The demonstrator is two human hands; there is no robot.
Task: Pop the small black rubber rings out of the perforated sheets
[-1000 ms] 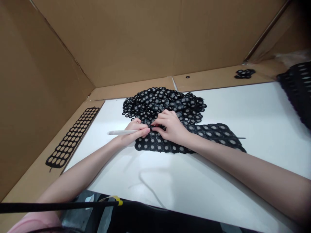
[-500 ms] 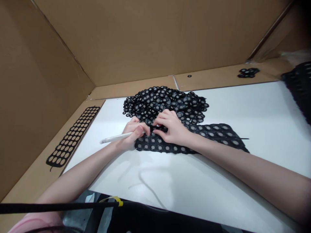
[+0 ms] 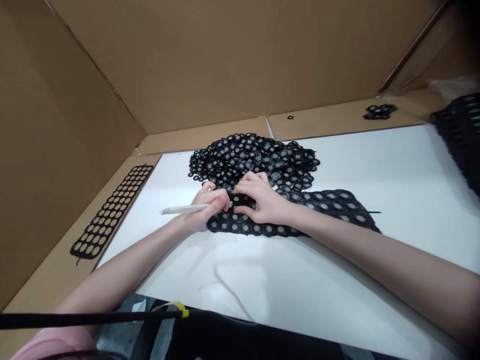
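A slim white pen-like tool (image 3: 183,209) is gripped in my left hand (image 3: 210,206), its tail pointing left and its tip hidden by the fingers. That hand rests at the left end of a black sheet (image 3: 258,229) with rows of round holes or pale discs; I cannot tell which. My right hand (image 3: 266,201) lies over the sheet's middle, thumb and curled fingers holding a dark part of it between them. Both hands almost meet there. Just behind them is a heap of small black rings or discs (image 3: 240,155), some with pale centres.
The work lies on a white board (image 3: 210,270) with cardboard walls (image 3: 210,65) around it. Another perforated black sheet (image 3: 112,215) lies at left. A stack of black sheets (image 3: 459,140) stands at right. A small black cluster (image 3: 379,111) and a single ring (image 3: 290,117) lie behind.
The white tool has turned slightly flatter in my left hand. The fingers of my right hand have shifted a little on the sheet. The view has moved slightly.
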